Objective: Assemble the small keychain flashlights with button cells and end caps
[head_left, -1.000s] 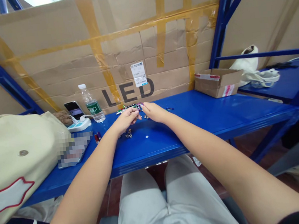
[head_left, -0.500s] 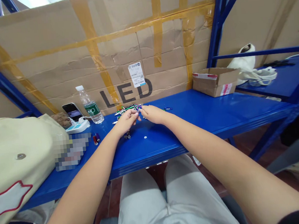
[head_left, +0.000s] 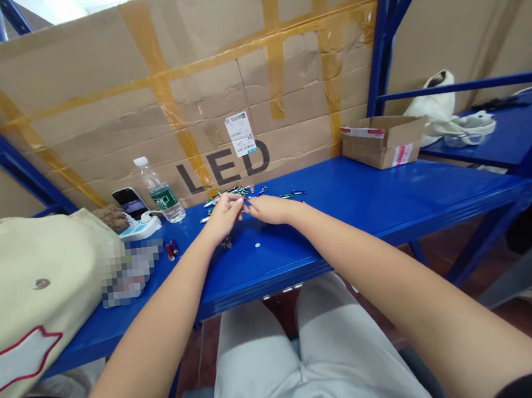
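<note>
My left hand (head_left: 228, 215) and my right hand (head_left: 268, 209) meet above the blue table, fingertips almost touching. Both are closed in a pinch around a small shiny purple piece (head_left: 246, 199), mostly hidden by the fingers. Behind them spreads a pile of slim, shiny metallic pieces (head_left: 260, 191) in green, blue and silver, too small to name exactly. A few small silver metal parts (head_left: 226, 242) lie just below my left hand. In front of my hands is a small white disc (head_left: 257, 245).
To the left stand a water bottle (head_left: 165, 194), a power strip (head_left: 142, 228), a phone (head_left: 131, 203) and a cream bag (head_left: 39, 261). Red and purple cylinders (head_left: 172, 249) lie near the bottle. An open cardboard box (head_left: 380, 142) sits at the right on the blue table (head_left: 366, 207).
My right hand has turned slightly and its fingers have shifted down against the left fingertips. The purple piece shows at a different angle. The view has tilted a little.
</note>
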